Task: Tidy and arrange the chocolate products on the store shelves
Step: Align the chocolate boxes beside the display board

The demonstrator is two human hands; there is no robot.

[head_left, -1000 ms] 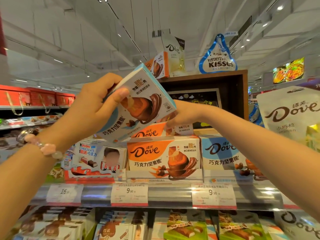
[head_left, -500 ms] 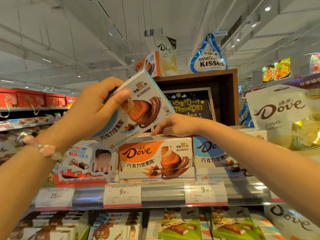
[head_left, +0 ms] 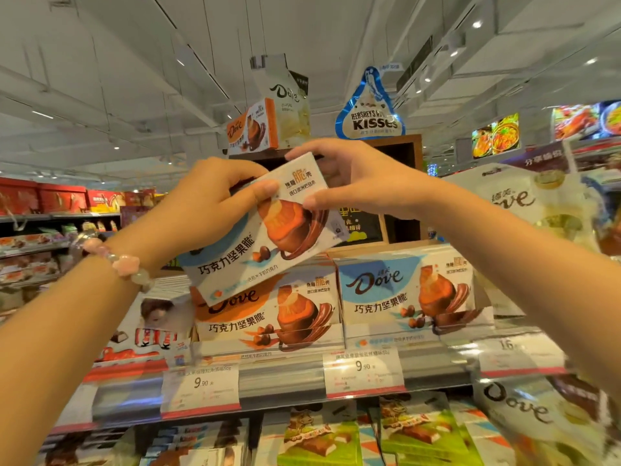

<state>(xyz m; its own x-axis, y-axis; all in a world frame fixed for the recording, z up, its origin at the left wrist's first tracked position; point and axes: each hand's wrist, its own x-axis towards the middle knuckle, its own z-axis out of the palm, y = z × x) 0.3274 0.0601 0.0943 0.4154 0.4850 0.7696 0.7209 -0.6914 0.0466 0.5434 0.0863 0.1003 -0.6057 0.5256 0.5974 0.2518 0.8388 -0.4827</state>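
Observation:
A blue-and-white Dove chocolate box is held tilted in the air in front of the shelf. My left hand grips its upper left part, thumb on the front face. My right hand pinches its upper right corner. Below it on the shelf stand an orange Dove box and a blue Dove box, both upright and facing forward.
Kinder chocolate packs sit at the shelf's left. White Dove bags hang at the right. An orange Dove box and a Hershey's Kisses sign stand on top. Price tags line the shelf rail. Green boxes fill the lower shelf.
My right hand has left the boxes on the shelf and risen to take the upper right corner of the held box. The box now lies flatter and lower.

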